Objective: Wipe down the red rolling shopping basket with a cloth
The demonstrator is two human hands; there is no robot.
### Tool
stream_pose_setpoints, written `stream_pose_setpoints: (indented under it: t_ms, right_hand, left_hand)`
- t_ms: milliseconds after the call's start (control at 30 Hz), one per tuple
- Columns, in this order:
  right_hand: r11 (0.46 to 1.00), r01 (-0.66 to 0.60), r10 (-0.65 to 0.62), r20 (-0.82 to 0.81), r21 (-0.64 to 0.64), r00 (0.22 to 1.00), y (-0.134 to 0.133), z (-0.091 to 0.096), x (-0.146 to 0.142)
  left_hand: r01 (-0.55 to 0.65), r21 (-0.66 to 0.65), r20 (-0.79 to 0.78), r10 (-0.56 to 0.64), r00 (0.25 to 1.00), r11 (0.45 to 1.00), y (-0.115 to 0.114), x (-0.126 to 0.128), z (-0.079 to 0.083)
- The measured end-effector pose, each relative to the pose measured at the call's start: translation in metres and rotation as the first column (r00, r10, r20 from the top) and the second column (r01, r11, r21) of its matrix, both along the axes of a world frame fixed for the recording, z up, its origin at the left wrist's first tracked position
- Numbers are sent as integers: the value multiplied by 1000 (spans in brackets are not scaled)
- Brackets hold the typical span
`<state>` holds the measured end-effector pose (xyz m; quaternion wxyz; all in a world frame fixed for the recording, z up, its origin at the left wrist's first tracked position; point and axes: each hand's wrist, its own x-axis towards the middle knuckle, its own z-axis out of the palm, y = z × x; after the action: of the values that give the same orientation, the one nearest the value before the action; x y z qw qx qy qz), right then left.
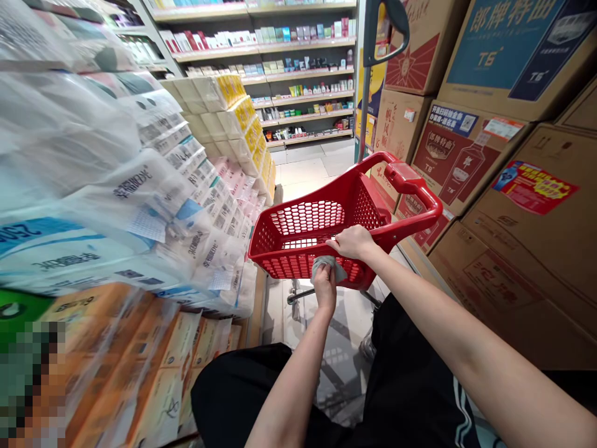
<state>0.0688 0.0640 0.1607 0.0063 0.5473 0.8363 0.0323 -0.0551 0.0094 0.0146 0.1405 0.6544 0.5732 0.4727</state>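
This is a shop with a pale tiled floor (308,168). Far at the back stand long shelves (298,62) full of small boxes and bottles.

On the left is a big pile of soft paper packs (140,205) in clear wrap, stacked high. Below them lie orange packs (140,361), and further back are yellow packs (237,118). This side looks blurry.

On the right is a tall wall of brown cardboard boxes (536,249). Some have red and blue pictures on them.

The person looks to be sitting low between the two piles, in black trousers (405,386) with white stripes on the side.

In the middle, just in front of the person, is a red basket (303,230) with lots of little holes. It is tipped up a bit, and a metal bar shows under it. Its red handle (415,186) curves over the right side, close to the boxes. I cannot see anything inside the basket.

The right hand (352,242) lies on the near rim of the basket, fingers curled over the edge and gripping it.

The left hand (325,289) is just below, closed tight around a small grey cloth (326,264). The cloth is pressed against the outside of the basket's near wall, right under the right hand. The two hands are almost touching.
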Motion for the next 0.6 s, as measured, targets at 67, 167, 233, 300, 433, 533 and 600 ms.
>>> stream_pose_setpoints:
  t_ms: [67,167,233,300,433,533,600]
  right_hand:
    - [1000,11,-11,0,-10,1000,-1,1,0]
    - [1000,16,-16,-3,-19,1000,-2,3,-1]
    - [1000,12,-13,-2,-25,1000,-3,4,-2]
    - [1000,14,-14,-2,-27,1000,-3,4,-2]
    - [1000,6,-6,3,-18,1000,-2,1,-2]
    - [1000,4,-4,0,-10,1000,-2,-1,-2]
    - [1000,6,-6,-9,-16,1000,-2,0,-2]
  left_hand:
    - [-27,-35,-29,26,999,999,3,7,1]
    - [-44,-53,-57,41,997,998,8,6,3]
    - [-2,-47,-64,-1,998,999,8,-1,3]
    - [52,-41,-69,-55,996,998,4,-9,0]
    - [88,-57,-46,-90,995,995,-9,-15,-13]
    - [57,-49,-23,-58,998,997,-10,-8,-18]
    - [34,-47,-44,-36,998,998,-4,-3,-17]
